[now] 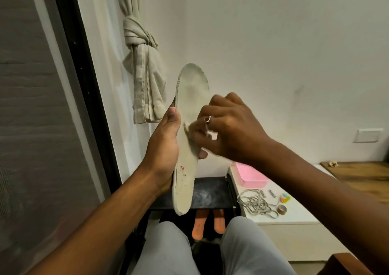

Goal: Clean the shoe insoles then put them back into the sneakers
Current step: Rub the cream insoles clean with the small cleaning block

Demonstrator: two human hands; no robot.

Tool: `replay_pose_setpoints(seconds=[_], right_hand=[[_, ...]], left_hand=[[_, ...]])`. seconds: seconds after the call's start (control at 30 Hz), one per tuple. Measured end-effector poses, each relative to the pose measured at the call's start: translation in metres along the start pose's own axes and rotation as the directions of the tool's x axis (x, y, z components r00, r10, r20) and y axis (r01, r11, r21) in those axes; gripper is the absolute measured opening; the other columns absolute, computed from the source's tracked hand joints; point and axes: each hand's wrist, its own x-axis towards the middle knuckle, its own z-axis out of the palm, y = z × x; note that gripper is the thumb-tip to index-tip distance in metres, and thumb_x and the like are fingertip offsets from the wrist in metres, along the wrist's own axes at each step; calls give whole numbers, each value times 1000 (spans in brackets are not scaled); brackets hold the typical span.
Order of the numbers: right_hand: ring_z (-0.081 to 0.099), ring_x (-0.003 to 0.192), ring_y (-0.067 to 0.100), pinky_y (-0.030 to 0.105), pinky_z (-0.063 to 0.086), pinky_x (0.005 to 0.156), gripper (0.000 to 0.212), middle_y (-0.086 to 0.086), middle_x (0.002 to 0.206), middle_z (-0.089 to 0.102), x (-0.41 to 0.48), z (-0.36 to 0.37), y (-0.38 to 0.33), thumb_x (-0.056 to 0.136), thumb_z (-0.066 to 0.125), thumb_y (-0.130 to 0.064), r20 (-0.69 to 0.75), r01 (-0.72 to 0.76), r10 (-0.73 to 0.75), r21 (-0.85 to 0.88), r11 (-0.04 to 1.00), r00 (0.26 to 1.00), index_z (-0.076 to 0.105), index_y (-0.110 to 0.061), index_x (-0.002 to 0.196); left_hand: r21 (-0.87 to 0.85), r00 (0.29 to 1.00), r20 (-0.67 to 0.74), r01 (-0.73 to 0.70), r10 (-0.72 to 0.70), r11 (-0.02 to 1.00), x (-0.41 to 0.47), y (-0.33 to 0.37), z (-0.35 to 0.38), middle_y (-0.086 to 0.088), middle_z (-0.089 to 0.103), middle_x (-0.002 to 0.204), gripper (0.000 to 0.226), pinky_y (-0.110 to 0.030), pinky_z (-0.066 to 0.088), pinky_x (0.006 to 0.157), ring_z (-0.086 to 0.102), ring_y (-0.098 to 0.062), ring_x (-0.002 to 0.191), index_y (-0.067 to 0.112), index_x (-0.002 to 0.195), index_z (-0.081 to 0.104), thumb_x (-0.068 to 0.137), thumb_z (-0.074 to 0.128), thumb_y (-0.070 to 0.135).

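**A:** Why is the insole point(190, 110) held up on end?

**B:** So its upper face turns right, towards the working hand. The left hand point(163, 148) grips it by the left edge at about mid-length. The thumb lies up along the rim and the fingers are curled behind (mostly hidden). The toe end points up and away, and the heel hangs near, above the knees.

**A:** And the right hand point(227, 127)?

**B:** Its fingers are bunched and pinch a small whitish wipe point(207, 130) against the middle of the insole's face. That patch is blurred, so I can't tell exactly what the wipe is. I'd judge this to be the rubbing step, with the left hand bracing from behind so the thin insole doesn't fold under the pressure.

**A:** Where are the sneakers?

**B:** They're not in view. Below the hands is a black rack point(210, 190), and lower down lies an orange pair point(199, 224), side by side. I can't tell whether they're insoles or slippers.

**A:** And to the right?

**B:** A white table point(294, 211) holds a pink box point(250, 174) at its far end. Nearer lie loose laces point(257, 205) and a tape roll point(281, 209). The laces were probably pulled out to free the insoles, which is only a guess. Nothing has gone back into a shoe yet.
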Motion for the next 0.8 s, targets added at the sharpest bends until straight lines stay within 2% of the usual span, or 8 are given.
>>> replay_pose_setpoints(seconds=[0.07, 0.13, 0.27, 0.33, 0.43, 0.53, 0.63, 0.8], right_hand=[[54, 77, 17, 31, 32, 72, 22, -7, 82, 71, 7, 0, 15, 94, 65, -34, -73, -108, 104, -58, 992, 992, 79, -18, 86], [54, 78, 16, 31, 31, 72, 21, -7, 82, 71, 8, 2, 13, 93, 67, -34, -86, -144, 143, -12, 989, 986, 80, -19, 87], [59, 79, 16, 34, 39, 71, 18, -7, 85, 73, -8, 3, -20, 94, 69, -33, 44, 0, -9, 191, 982, 999, 81, -20, 93], [60, 79, 16, 34, 39, 70, 17, -6, 86, 74, -7, 3, -12, 93, 71, -34, 26, -9, 5, 149, 989, 1000, 81, -20, 96], [60, 78, 22, 35, 38, 70, 16, -2, 85, 75, 9, 6, 16, 91, 74, -31, -169, -178, 184, 48, 983, 968, 81, -17, 95], [59, 79, 20, 39, 45, 71, 18, 1, 86, 75, 14, 15, 12, 90, 75, -29, -231, -279, 314, 174, 944, 921, 81, -14, 96], [61, 78, 20, 43, 47, 69, 17, 0, 86, 74, 3, 19, -12, 91, 75, -28, -156, -179, 240, 328, 928, 958, 80, -14, 99], [58, 78, 19, 38, 45, 70, 19, -1, 84, 74, 20, 16, 19, 89, 74, -33, -232, -291, 334, 200, 936, 914, 81, -16, 97]], left_hand=[[22, 999, 40, -3, 2, 1000, -1, 0, 0, -20, 68, 119, 56, -41, 58, 67, 65, -31, 91, 19, 142, 54, 106, 27, 52], [27, 999, 49, 3, -5, 1000, -1, 0, -1, -20, 68, 119, 58, -41, 57, 67, 66, -29, 89, 21, 143, 53, 103, 28, 55], [-23, 1000, -9, 16, -16, 1000, 1, 0, -4, -9, 66, 132, 63, -49, 52, 100, 65, -27, 117, 24, 144, 53, 93, 42, 60], [-37, 1000, 8, 29, -29, 999, 0, -1, -1, -12, 68, 127, 59, -46, 57, 88, 69, -27, 104, 23, 143, 54, 98, 37, 58], [2, 995, 75, 62, -62, 998, -5, -4, 4, -23, 69, 112, 57, -38, 55, 62, 67, -28, 77, 19, 140, 54, 104, 27, 54], [-7, 993, 91, 75, -74, 997, -6, -4, 5, -23, 71, 110, 57, -38, 55, 61, 68, -30, 78, 19, 139, 55, 106, 25, 53], [-92, 995, 46, 94, -90, 991, -5, 0, 3, -20, 70, 107, 55, -41, 56, 63, 69, -30, 77, 15, 137, 58, 105, 30, 51], [-9, 995, 73, 70, -69, 997, -6, -1, 8, -22, 70, 106, 55, -37, 48, 60, 64, -29, 73, 18, 139, 53, 106, 26, 52]])
